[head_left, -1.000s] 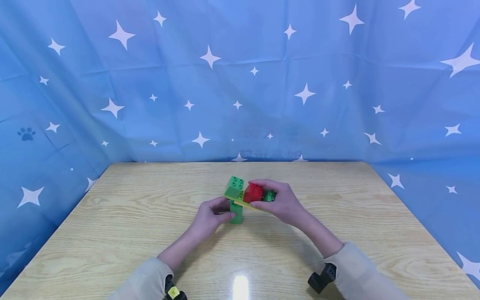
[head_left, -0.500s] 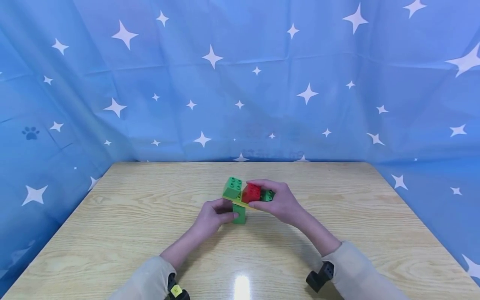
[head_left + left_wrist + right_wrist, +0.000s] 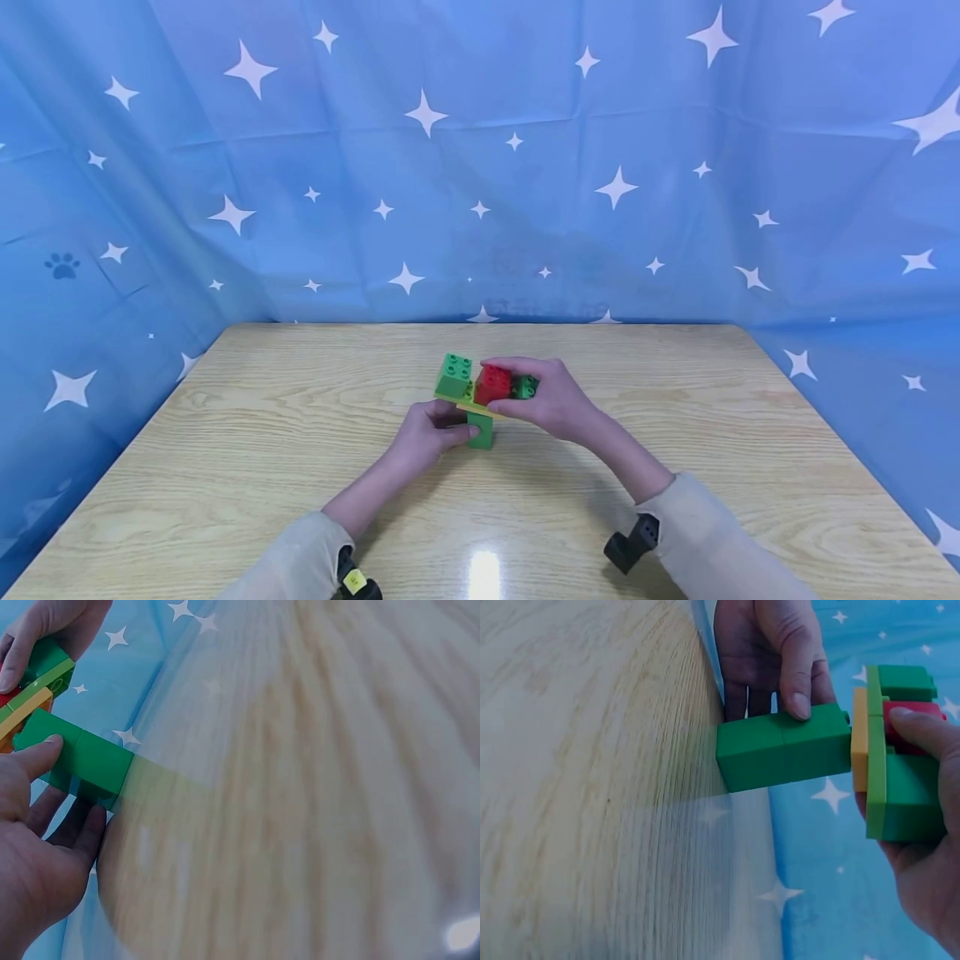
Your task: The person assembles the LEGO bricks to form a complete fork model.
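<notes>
My left hand (image 3: 422,435) pinches a stack of two green bricks (image 3: 482,432) standing on the table, thumb on the near side. Directly over it, my right hand (image 3: 553,402) grips a built piece by its red brick (image 3: 492,384). That piece has a lime-green plate (image 3: 876,787) with a yellow-orange plate (image 3: 859,739) under it. On top, a green brick (image 3: 454,375) stands at the left end and another green brick (image 3: 526,387) at the right, partly behind the fingers. In the right wrist view the yellow-orange plate is right at the stack's studs.
The wooden table (image 3: 300,400) stretches around both hands. Behind it and along the sides hangs a blue curtain (image 3: 480,167) with white stars. A bright light reflection shows near the table's front. Black wrist cameras sit at both cuffs.
My right hand has carried the built piece a little to the left over the green stack, and the stack's studs, partly visible before, are now covered in the head view. My left hand keeps its hold.
</notes>
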A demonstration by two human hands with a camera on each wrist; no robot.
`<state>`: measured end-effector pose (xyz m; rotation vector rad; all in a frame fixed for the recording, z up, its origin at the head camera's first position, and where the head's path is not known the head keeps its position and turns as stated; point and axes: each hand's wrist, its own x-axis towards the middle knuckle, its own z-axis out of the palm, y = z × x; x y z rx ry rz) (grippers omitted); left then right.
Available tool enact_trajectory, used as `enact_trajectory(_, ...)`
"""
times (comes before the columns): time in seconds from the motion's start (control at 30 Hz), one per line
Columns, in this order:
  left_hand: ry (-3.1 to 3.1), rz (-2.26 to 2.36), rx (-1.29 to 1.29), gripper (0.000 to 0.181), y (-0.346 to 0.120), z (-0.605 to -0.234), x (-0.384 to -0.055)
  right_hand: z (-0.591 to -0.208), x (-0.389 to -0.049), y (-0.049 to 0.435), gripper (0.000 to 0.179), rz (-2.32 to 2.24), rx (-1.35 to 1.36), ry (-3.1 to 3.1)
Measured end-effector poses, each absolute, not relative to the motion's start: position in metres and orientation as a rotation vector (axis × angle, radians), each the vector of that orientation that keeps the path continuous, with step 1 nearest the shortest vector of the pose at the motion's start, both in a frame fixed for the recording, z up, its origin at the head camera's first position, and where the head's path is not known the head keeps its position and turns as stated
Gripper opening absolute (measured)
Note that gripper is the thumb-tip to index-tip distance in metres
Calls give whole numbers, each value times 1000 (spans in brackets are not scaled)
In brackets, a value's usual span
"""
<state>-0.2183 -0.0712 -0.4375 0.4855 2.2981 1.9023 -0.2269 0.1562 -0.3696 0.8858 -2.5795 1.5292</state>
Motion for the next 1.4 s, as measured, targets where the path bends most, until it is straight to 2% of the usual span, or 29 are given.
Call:
enact_trajectory(0.33, 2279, 1897, 499, 36, -74, -433, -217, -364, -227, 156, 52, 1438, 918, -2644)
enact_trajectory(0.67, 2278, 2048, 483, 75, -93, -401, -219, -355, -228, 154, 52, 1325, 923, -2722)
enact_trajectory(0.8, 2322, 2080, 612, 71, -95, -384, -219, -353, -230, 153, 51, 1272, 941, -2734)
enact_trajectory(1.03, 2436, 1984, 763, 52, -90, -368, -217, -349, -232, 152, 47, 1233, 988, -2749)
enact_trajectory(1.4, 2489, 1904, 723, 39, -82, -367, -220, -355, -231, 151, 50, 1258, 952, -2671)
